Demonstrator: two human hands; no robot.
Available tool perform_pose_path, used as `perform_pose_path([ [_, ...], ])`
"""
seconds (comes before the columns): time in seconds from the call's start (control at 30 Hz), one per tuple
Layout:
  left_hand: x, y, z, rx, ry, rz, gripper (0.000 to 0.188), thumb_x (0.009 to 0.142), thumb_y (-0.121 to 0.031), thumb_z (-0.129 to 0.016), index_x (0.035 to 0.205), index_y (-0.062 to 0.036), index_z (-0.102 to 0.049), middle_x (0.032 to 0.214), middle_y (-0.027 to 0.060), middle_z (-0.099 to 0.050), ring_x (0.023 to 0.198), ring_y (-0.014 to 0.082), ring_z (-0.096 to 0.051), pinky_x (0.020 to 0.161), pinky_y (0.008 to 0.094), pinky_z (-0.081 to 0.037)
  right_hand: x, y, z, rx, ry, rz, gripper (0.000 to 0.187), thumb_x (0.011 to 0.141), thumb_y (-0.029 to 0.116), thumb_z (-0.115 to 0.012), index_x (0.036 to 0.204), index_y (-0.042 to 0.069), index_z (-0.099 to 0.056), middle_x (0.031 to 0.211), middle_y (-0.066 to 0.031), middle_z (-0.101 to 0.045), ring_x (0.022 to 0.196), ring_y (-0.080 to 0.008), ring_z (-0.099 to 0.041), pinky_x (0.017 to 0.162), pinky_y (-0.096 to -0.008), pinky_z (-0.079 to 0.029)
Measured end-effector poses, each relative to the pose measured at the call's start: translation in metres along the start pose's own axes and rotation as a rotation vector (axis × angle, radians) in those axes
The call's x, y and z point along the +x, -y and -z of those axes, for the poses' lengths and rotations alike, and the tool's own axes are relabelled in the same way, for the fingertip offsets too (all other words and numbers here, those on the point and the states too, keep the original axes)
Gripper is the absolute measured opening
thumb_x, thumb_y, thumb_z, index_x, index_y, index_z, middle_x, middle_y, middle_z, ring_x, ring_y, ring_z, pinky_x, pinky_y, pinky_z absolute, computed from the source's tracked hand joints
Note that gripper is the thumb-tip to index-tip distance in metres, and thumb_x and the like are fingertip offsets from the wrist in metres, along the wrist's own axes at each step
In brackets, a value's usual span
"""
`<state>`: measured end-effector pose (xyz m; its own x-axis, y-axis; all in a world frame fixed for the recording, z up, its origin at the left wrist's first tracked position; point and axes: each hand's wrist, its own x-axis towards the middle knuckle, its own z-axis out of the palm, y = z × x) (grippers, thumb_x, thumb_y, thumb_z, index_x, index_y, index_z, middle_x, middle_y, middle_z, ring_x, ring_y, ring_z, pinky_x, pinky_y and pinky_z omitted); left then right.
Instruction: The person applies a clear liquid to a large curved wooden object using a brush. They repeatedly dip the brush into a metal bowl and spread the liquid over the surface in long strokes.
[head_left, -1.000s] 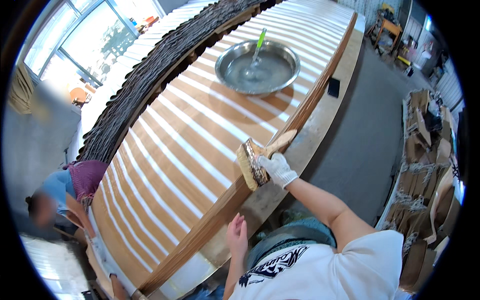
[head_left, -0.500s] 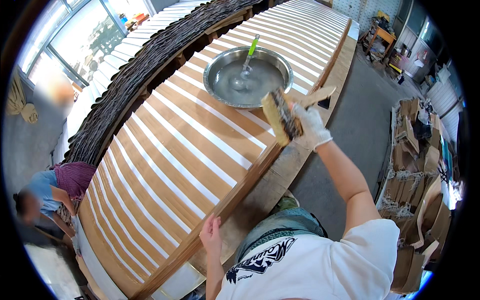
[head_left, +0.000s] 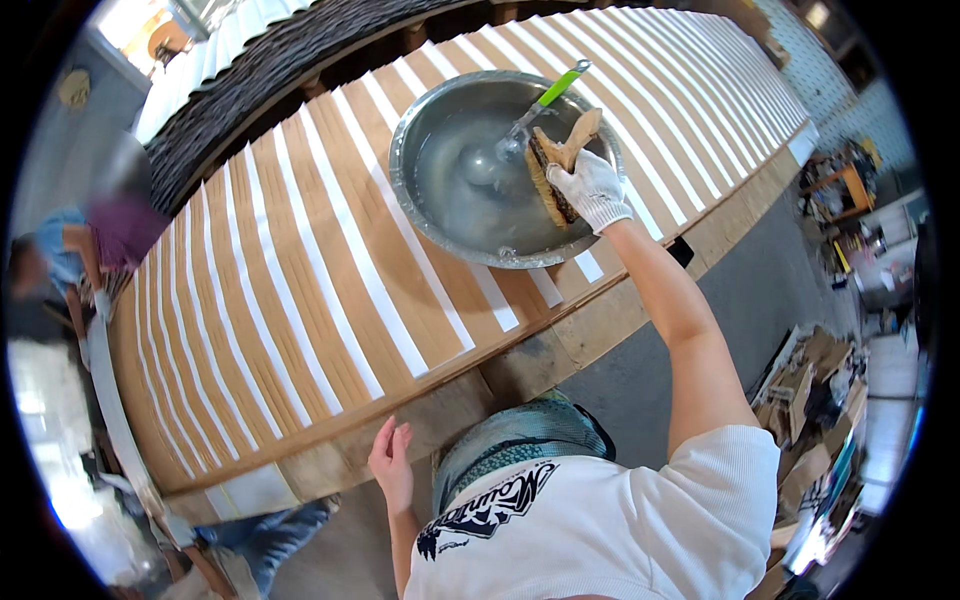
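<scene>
Right arm extends forward, its gloved hand gripping; bare left hand points forward, fingers loosely extended.

Wide wooden-handled brush over metal basin

Your white T-shirt carries large, dark, slanted lettering beside a dark graphic; you'll find the smaller marks there too tiny to read.
</scene>
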<state>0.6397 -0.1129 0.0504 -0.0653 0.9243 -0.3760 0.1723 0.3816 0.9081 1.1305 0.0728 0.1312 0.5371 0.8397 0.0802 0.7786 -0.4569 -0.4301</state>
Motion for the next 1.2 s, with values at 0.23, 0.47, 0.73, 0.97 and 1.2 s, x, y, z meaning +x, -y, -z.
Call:
perform_pose_path([
  [0.23, -0.02, 0.008, -0.008, 0.073, -0.077, 0.001, 0.034, 0.102, -0.01, -0.054, 0.132, 0.0051, -0.058, 0.111, 0.0158, -0.071, 0.1, 0.0189, -0.069, 0.089, 0.0307, -0.055, 0.015, -0.017, -0.008, 0.241, -0.028, 0.197, 0.044, 0.086, 0.039, -0.064, 0.109, 0.001, -0.07, 0.099, -0.0227, -0.07, 0.096, -0.0356, -0.067, 0.087, -0.0442, -0.05],
  [0.47, -0.002, -0.038, -0.025, 0.289, 0.005, -0.01, 0.035, 0.099, -0.017, -0.06, 0.13, -0.0014, -0.061, 0.112, 0.0139, -0.072, 0.098, 0.0172, -0.069, 0.087, 0.0302, -0.054, 0.016, -0.063, -0.001, 0.674, -0.019, 0.05, 0.043, 0.098, 0.028, -0.063, 0.127, -0.004, -0.062, 0.117, -0.014, -0.068, 0.104, -0.0229, -0.063, 0.094, -0.0355, -0.049],
  [0.73, -0.014, -0.012, 0.015, 0.285, -0.157, -0.062, 0.036, 0.099, -0.019, -0.059, 0.132, -0.0059, -0.06, 0.117, 0.0161, -0.068, 0.102, 0.0251, -0.07, 0.09, 0.0345, -0.055, 0.008, -0.035, 0.025, 0.988, -0.016, -0.283, 0.048, 0.097, 0.035, -0.064, 0.12, -0.007, -0.063, 0.113, -0.0131, -0.068, 0.096, -0.0239, -0.067, 0.084, -0.0358, -0.056],
  [0.97, -0.001, 0.01, 0.141, 0.573, -0.386, -0.257, 0.037, 0.093, -0.021, -0.062, 0.129, -0.0097, -0.061, 0.113, 0.0156, -0.065, 0.102, 0.0364, -0.063, 0.088, 0.043, -0.053, -0.026, 0.057, 0.005, 1.032, 0.012, -0.092, 0.063, 0.094, 0.042, -0.066, 0.133, -0.005, -0.053, 0.13, -0.0143, -0.058, 0.113, -0.0259, -0.06, 0.091, -0.0391, -0.052],
  [1.2, 0.047, 0.032, 0.33, 0.923, -0.48, -0.469, 0.049, 0.083, -0.019, -0.071, 0.131, -0.0193, -0.063, 0.124, 0.0065, -0.059, 0.117, 0.0288, -0.054, 0.108, 0.0478, -0.039, -0.167, 0.298, -0.068, 1.091, 0.261, -0.058, 0.046, 0.091, 0.031, -0.073, 0.121, -0.002, -0.061, 0.105, -0.0053, -0.065, 0.094, -0.0142, -0.062, 0.081, -0.0306, -0.052],
])
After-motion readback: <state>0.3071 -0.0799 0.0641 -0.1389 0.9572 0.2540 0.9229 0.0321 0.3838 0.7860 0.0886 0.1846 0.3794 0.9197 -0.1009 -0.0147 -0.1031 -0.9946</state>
